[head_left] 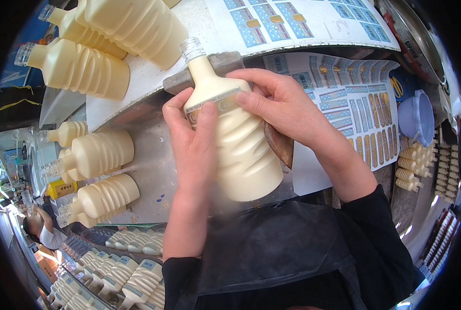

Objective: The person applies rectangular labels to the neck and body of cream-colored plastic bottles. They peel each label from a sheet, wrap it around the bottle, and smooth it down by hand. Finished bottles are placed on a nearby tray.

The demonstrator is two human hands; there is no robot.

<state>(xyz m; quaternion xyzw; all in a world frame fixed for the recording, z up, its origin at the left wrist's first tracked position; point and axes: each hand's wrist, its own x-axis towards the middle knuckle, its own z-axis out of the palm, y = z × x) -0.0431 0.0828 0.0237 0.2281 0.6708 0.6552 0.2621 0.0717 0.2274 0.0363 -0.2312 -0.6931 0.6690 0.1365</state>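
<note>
A cream bottle with ribbed sides and a clear threaded neck is between my hands, neck pointing away from me. A narrow grey-and-brown label strip runs across its shoulder. My left hand grips the bottle's left side, its thumb pressing on the strip. On the right side, my right hand holds the shoulder, with the thumb on the strip's right part and the other fingers partly hidden behind. A brown wedge-shaped piece shows beside the bottle below my right hand; whether it touches the bottle I cannot tell.
A grey block lies behind the bottle's neck. Printed label sheets spread to the right, more on the white board beyond. Several unlabelled bottles lie at left; rows of labelled ones fill the lower left. A lilac bucket stands far right.
</note>
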